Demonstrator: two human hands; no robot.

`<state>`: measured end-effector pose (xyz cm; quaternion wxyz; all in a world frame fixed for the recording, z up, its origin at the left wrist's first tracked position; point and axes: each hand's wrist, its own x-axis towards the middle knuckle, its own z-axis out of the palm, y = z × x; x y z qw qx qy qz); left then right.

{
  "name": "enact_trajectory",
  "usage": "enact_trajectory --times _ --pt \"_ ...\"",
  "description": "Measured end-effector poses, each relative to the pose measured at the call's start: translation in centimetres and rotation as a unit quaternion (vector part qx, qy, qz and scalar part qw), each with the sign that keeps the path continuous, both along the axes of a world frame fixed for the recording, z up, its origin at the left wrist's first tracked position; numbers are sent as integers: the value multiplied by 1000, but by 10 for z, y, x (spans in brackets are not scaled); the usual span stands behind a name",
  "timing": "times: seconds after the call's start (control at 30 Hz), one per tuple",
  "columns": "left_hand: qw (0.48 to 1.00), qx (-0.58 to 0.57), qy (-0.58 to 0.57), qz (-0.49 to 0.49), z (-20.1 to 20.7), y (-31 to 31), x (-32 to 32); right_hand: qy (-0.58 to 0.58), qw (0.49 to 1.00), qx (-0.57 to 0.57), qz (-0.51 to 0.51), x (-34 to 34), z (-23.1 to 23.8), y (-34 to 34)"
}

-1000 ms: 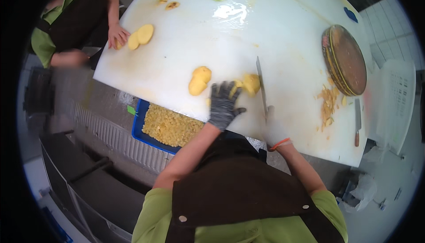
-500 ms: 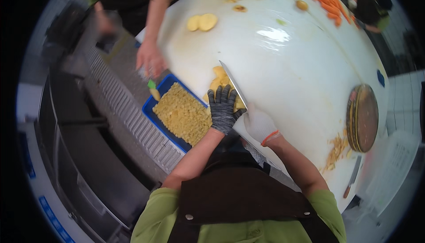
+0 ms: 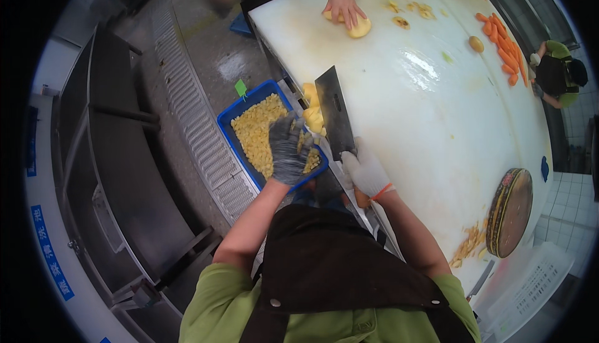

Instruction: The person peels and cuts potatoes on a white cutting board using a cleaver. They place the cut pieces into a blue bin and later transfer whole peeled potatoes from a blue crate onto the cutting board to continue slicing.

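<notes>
My left hand [image 3: 288, 154], in a dark grey knit glove, hangs over a blue bin [image 3: 226, 132] filled with small pieces of diced potato [image 3: 251, 136]. Its fingers are apart and it appears to hold nothing. In a white glove with an orange cuff, my right hand [image 3: 369, 174] grips a cleaver [image 3: 337, 109]; part of its wooden handle shows below the fingers. The broad blade is turned with its flat face showing, beside peeled potato pieces [image 3: 313, 118] at the left edge of the white table [image 3: 412, 143].
Across the table a co-worker's hand [image 3: 343, 6] rests on peeled potato halves [image 3: 359, 28]. Carrots [image 3: 506, 46] and an unpeeled potato [image 3: 476, 44] lie at the far right. A round chopping block [image 3: 510, 212], peelings [image 3: 469, 244] and a knife [image 3: 482, 279] are at the near right.
My left hand has left the potato pieces and moved over the bin. The cleaver blade has turned flat side up, and the pieces sit at the table edge. The co-worker's hand now touches the potato halves.
</notes>
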<state>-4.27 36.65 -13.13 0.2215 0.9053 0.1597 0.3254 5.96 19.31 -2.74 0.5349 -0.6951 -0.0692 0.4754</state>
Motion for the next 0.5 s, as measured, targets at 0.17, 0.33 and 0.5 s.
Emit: enact_trajectory --times 0.17,0.33,0.5 --pt "998 -45 46 13 7 6 17 -242 962 -100 77 6 -30 -17" --pt "981 -157 -4 117 -36 46 -45 -349 904 -183 167 3 5 2" --pt "951 -220 12 216 -55 73 -120 -408 874 -143 221 -24 2 32"
